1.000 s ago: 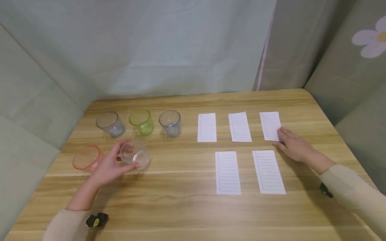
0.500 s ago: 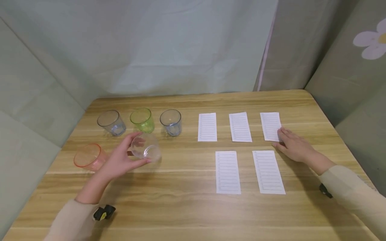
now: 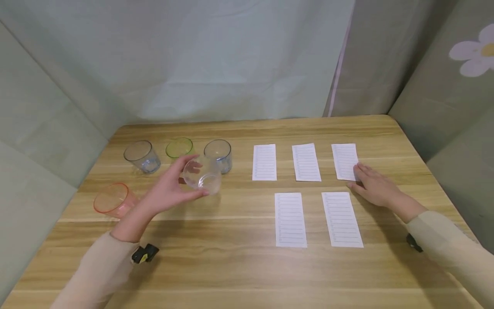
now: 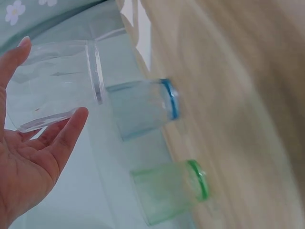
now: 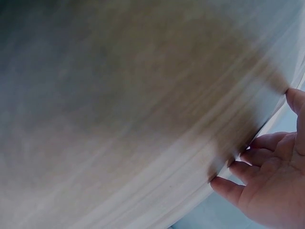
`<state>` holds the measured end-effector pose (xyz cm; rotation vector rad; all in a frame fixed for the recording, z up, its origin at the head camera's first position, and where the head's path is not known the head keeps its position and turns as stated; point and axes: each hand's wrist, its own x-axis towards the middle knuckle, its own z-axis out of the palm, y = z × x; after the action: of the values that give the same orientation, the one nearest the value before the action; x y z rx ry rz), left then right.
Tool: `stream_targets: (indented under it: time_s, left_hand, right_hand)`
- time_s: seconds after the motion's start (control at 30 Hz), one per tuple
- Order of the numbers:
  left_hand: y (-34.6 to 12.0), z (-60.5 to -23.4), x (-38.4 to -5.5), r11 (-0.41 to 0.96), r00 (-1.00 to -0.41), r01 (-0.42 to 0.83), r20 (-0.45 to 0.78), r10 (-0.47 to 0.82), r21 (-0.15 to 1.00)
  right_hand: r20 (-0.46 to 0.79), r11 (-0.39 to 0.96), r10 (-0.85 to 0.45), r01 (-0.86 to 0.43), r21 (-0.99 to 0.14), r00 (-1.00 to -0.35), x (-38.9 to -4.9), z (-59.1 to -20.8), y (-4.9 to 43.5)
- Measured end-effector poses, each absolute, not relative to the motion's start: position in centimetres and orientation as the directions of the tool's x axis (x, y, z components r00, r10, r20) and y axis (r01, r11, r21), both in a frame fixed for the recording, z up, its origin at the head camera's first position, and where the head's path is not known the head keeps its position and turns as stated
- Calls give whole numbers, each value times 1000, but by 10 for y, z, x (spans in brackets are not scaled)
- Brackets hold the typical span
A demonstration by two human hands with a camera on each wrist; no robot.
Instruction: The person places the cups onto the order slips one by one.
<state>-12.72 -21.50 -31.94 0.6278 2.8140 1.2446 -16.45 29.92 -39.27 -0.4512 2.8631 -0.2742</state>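
One clear cup (image 3: 210, 175), left hand (image 3: 169, 187) gripping it, seems mid-carry (likely needing gentle lowering); right hand (image 3: 374, 186), relaxed, touches far-right paper (image 3: 344, 160)

2 cream sleeves (image 3: 98, 268) | left black wrist unit (image 3: 149, 251), yellow mark (image 3: 143, 258) | right black wrist unit (image 3: 414, 243)

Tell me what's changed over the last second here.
The left hand has carried the clear glass rightward and forward, toward the right-hand blue glass. It was already holding it, and nothing was let go. The right hand, paper slips and other glasses stayed put.
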Motion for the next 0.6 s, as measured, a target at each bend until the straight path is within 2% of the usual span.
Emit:
stream_targets:
  time_s: [0.33, 0.6]
  left_hand:
    - [-184, -310, -144, 572, -880, 445, 219, 421, 689]
    - [-155, -308, -161, 527, -860, 469, 228, 457, 709]
  right_hand:
    - [-194, 933, -325, -280, -227, -926, -164, -393, 299]
    - [-192, 933, -326, -283, -220, -926, -165, -394, 300]
